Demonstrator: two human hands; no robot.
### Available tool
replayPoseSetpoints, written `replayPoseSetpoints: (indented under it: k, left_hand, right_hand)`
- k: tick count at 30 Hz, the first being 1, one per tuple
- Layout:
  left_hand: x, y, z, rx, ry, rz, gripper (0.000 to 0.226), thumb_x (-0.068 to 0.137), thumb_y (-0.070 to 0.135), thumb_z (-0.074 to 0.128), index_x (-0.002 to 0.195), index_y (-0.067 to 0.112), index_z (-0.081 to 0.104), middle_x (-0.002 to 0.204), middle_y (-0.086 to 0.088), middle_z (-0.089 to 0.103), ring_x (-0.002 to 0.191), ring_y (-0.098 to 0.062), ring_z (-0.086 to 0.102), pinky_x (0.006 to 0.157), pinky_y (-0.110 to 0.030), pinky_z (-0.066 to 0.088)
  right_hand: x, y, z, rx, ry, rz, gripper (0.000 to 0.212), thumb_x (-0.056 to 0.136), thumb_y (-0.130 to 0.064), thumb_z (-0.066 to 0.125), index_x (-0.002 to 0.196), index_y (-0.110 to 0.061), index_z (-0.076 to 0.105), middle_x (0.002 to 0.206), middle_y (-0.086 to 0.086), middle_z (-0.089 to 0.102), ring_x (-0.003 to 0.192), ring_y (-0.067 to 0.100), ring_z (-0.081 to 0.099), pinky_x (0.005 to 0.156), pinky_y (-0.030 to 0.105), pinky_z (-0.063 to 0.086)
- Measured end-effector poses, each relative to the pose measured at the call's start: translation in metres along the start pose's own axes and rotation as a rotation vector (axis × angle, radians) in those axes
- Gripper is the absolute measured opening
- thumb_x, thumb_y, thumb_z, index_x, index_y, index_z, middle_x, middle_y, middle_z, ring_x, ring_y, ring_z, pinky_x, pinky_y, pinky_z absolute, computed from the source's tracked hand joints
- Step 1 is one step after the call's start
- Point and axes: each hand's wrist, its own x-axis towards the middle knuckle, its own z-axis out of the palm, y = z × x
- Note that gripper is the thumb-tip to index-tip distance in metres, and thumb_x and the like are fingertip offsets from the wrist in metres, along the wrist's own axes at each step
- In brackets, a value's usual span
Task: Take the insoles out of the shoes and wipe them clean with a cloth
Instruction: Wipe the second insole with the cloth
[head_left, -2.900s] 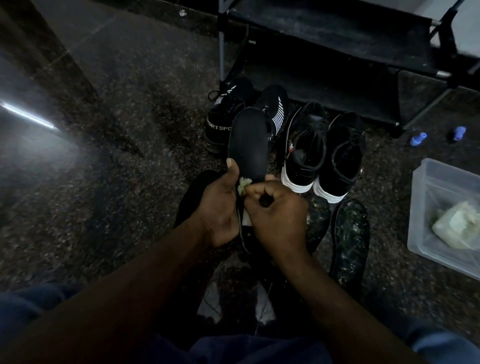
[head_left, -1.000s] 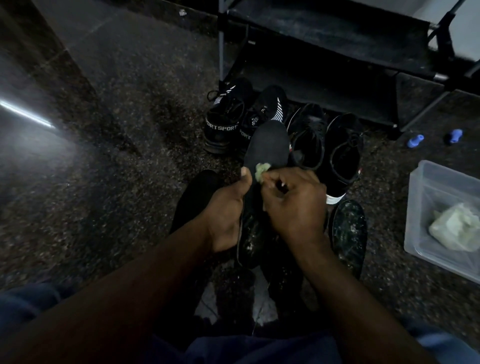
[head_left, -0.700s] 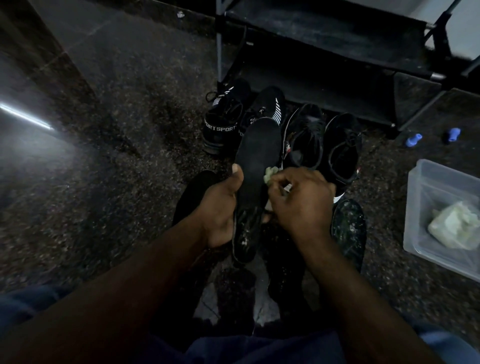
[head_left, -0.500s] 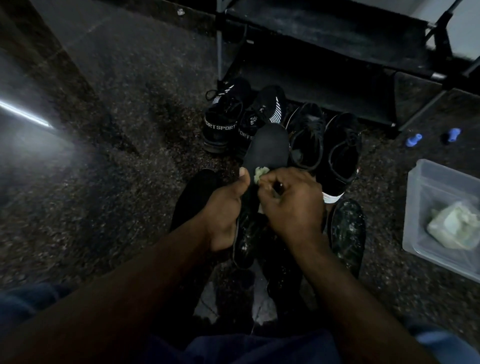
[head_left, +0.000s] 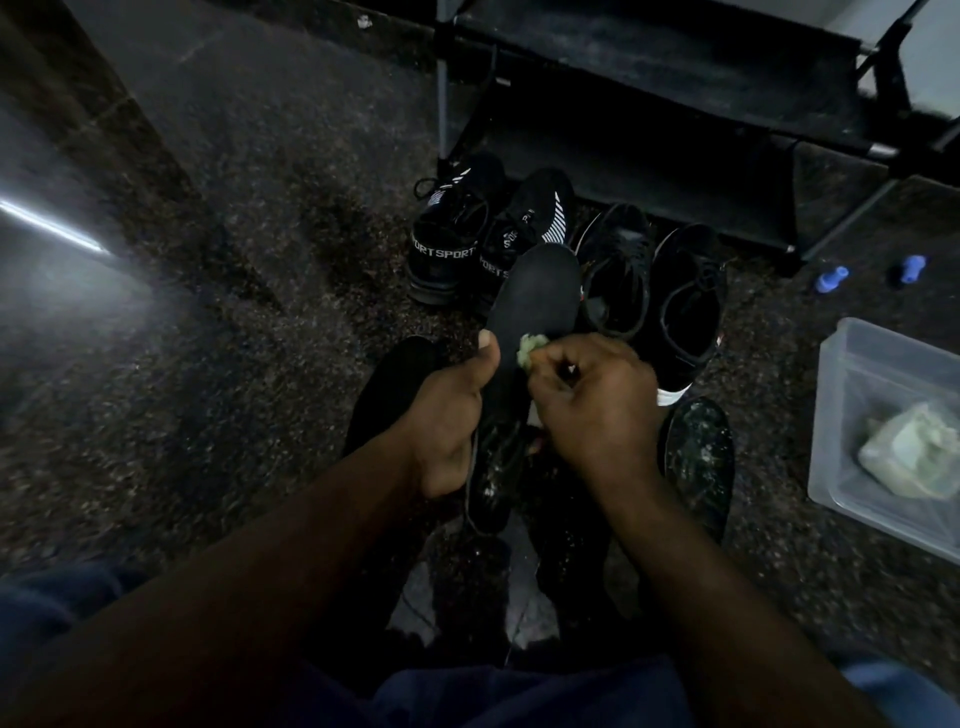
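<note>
The working surface was a dark, speckled stone floor, poorly lit, with one bright streak of light across its left side. A black shoe rack stood at the far edge. In front of it I recorded four black shoes in a row: a lettered pair on the left and a white-soled pair on the right.

A clear plastic tub sat well to the right, holding a pale wad of material. Two small blue objects lay beyond it; I could not identify them. One loose insole, speckled with droplets, lay on the floor at the right, and a dark one at the left.

The left hand gripped the black insole at mid-length, thumb over its near edge, toe end raised towards the shoes and hiding part of the lettered pair. The right hand, fingers curled, pinched a small pale cloth against the insole's face.
</note>
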Motion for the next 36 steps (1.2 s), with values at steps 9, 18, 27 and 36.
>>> replayPoseSetpoints:
  k: [9,18,27,36]
  left_hand:
    - [0.002,0.013,-0.011,-0.129,-0.13,-0.015,0.087,0.1,0.072,0.032,0.147,0.001,0.053,0.15,-0.019,0.055,0.137,-0.032,0.055,0.103,-0.043,0.055]
    - [0.002,0.015,-0.011,-0.18,-0.103,0.087,0.08,0.105,0.065,0.026,0.147,0.003,0.054,0.145,-0.016,0.061,0.135,-0.03,0.057,0.106,-0.041,0.053]
    - [0.008,0.01,-0.009,-0.131,-0.071,0.106,0.085,0.101,0.069,0.03,0.146,0.002,0.054,0.147,-0.018,0.058,0.135,-0.029,0.057,0.109,-0.036,0.051]
    - [0.007,0.014,-0.012,-0.227,-0.051,0.095,0.08,0.103,0.066,0.028,0.146,0.004,0.055,0.145,-0.018,0.06,0.13,-0.03,0.06,0.106,-0.042,0.054]
  right_hand:
    - [-0.014,-0.022,0.007,0.015,-0.139,-0.102,0.008,0.076,-0.031,0.062,0.074,-0.028,0.068,0.076,-0.009,0.069,0.079,0.019,0.064,0.08,0.044,0.05]
    - [-0.012,-0.014,0.006,-0.021,-0.031,0.016,0.008,0.074,-0.028,0.065,0.074,-0.025,0.073,0.078,-0.007,0.07,0.078,0.021,0.065,0.074,0.041,0.052]
    - [-0.022,-0.032,0.015,0.142,-0.077,-0.049,0.01,0.078,-0.03,0.064,0.077,-0.026,0.073,0.077,-0.009,0.069,0.079,0.018,0.065,0.073,0.044,0.052]
    - [-0.005,-0.002,0.002,-0.057,-0.051,0.06,0.011,0.079,-0.037,0.066,0.079,-0.029,0.073,0.083,-0.008,0.072,0.083,0.023,0.065,0.079,0.047,0.052]
